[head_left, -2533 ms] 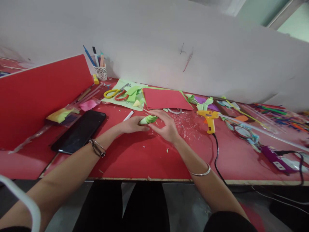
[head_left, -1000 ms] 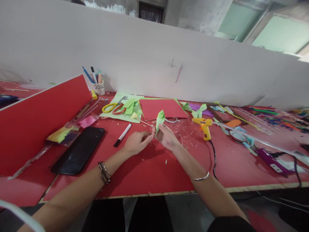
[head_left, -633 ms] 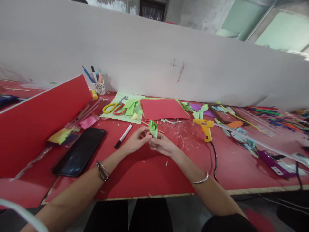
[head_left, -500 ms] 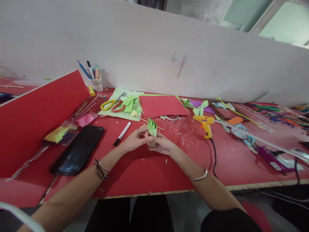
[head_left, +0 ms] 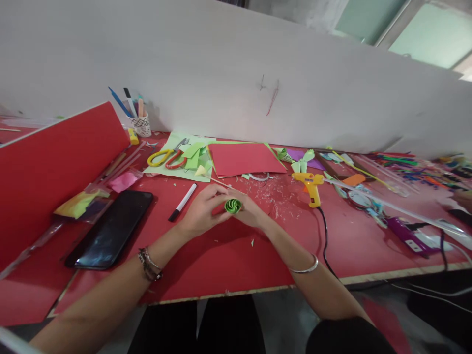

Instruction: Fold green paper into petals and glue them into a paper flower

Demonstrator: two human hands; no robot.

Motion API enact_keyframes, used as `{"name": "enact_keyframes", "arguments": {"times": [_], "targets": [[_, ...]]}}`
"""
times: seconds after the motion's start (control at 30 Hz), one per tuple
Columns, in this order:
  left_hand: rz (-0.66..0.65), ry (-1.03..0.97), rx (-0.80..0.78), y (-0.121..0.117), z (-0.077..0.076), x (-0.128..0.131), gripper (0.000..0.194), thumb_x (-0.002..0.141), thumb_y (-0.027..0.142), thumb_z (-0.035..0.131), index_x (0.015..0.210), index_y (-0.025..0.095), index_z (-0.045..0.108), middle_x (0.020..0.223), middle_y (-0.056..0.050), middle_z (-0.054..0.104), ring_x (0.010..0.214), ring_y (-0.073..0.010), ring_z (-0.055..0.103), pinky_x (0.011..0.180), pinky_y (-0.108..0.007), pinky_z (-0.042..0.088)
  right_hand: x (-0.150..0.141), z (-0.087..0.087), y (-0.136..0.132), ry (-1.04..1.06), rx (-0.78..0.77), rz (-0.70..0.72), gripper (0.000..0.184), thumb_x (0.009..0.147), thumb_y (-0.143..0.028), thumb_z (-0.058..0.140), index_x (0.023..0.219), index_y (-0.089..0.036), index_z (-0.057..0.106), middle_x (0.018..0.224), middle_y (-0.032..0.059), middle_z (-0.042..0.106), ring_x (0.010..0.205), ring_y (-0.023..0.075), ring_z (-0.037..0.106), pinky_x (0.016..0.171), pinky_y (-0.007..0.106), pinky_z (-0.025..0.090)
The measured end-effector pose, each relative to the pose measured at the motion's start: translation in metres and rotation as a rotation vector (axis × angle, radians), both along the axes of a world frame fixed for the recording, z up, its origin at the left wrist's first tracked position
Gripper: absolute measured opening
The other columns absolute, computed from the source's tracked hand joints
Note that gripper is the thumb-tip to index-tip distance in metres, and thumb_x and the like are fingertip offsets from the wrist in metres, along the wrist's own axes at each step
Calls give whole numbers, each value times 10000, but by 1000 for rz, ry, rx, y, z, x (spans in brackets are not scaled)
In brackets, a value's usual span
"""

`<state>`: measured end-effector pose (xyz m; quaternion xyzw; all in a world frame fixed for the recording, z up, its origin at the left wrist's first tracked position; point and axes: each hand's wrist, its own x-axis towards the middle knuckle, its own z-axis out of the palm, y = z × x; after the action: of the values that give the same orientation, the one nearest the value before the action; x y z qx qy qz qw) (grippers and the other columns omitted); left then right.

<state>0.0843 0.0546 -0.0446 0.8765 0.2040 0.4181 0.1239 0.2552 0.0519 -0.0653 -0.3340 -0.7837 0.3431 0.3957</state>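
Note:
Between my two hands is a small green paper flower point(head_left: 233, 206), its swirled, pleated top turned up toward me. My left hand point(head_left: 202, 210) pinches its left side with thumb and fingers. My right hand point(head_left: 251, 210) closes round it from the right, and its fingertips are partly hidden behind the flower. Both hands hover over the red tabletop. A black-capped white marker point(head_left: 183, 202) lies left of my left hand. A thin stick point(head_left: 224, 184) lies just beyond the hands, with a pale yellow paper cone point(head_left: 200, 170) near its end.
Red paper sheets point(head_left: 246, 159) lie behind the hands, beside scissors point(head_left: 160, 158) and green scraps. To the right rests a yellow glue gun point(head_left: 310, 189) with its black cord running off the table edge. A phone point(head_left: 112, 228) and a red board point(head_left: 55, 182) are at left.
The flower has tipped from upright to top-toward-me and sits slightly lower. My fingers have shifted around it, the left hand's more raised. The view has moved slightly.

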Motion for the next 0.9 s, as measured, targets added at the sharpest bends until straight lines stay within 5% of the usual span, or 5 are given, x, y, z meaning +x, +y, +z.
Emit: {"name": "enact_keyframes", "arguments": {"times": [0.13,0.37,0.7,0.9], "targets": [[-30,73,94,5,-1,-3,223,790,241,577,1010,218,552,931,-35,553,865,-158,518,741,-281,436,10,8,-2,-85,105,-34,228,739,-304,607,939,-195,614,1024,59,633,972,203,550,886,371,382],[-64,54,-9,6,-2,-1,165,802,247,570,958,193,565,887,-32,541,810,-133,512,710,-249,443,7,4,-2,-108,61,-55,144,734,-291,594,777,-165,648,794,46,657,761,180,589,713,296,434],[-63,61,-177,7,-9,0,158,804,222,545,957,184,563,899,-40,552,844,-150,539,762,-281,461,5,6,-3,-116,21,-86,143,726,-275,593,810,-180,658,841,38,679,794,188,614,736,293,445],[-6,-13,-207,5,-7,-3,484,772,180,583,1224,205,411,986,-47,591,911,-159,561,818,-303,454,5,4,-2,-97,20,-138,133,729,-233,569,778,-189,684,856,40,693,838,196,624,800,313,445]]}}
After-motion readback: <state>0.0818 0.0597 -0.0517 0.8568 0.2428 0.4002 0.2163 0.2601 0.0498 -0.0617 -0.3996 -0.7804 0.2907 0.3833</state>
